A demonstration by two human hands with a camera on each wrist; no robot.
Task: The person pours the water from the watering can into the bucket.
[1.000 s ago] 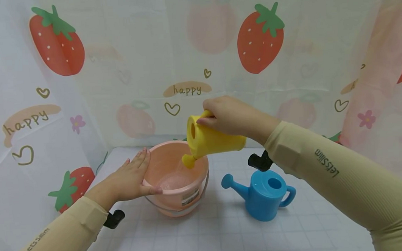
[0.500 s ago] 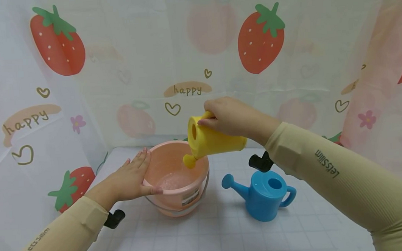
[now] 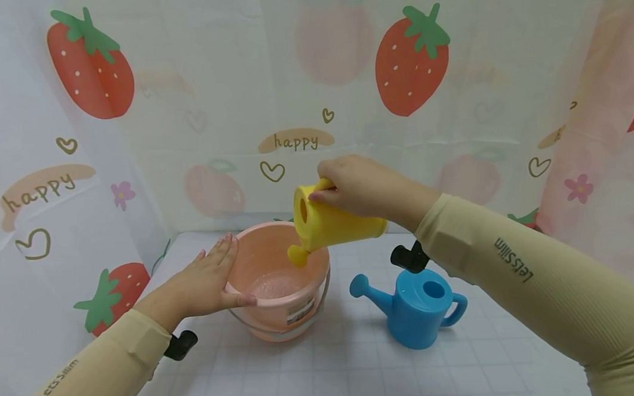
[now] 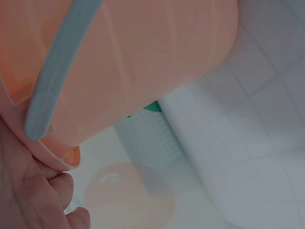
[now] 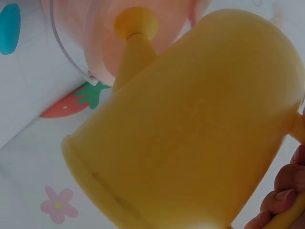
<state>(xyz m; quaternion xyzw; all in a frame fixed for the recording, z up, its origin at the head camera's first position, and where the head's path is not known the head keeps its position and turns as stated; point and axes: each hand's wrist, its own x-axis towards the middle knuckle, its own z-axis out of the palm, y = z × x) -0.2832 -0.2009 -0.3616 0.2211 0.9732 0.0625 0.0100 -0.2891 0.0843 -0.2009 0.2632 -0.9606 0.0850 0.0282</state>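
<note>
My right hand [image 3: 351, 184] grips the handle of a yellow watering can [image 3: 340, 221], tilted spout-down over a pink bucket [image 3: 281, 334]. Its round spout head [image 3: 298, 256] hangs inside the bucket's opening, as the right wrist view also shows. Rippled water shows at the bottom of the bucket. On the bucket's left rim rests my left hand [image 3: 203, 282], fingers straight and thumb out along the near edge. From the left wrist view, the fingertips [image 4: 62, 188] lie at the rim beside the grey bail handle [image 4: 52, 81].
A blue watering can [image 3: 417, 312] stands upright on the white gridded table [image 3: 315, 377], right of the bucket, its spout towards it. A curtain [image 3: 226, 107] printed with strawberries hangs behind and at both sides.
The yellow watering can has shifted very slightly in my right hand's grip, still tilted over the bucket. The left hand, bucket and blue can stay in place.
</note>
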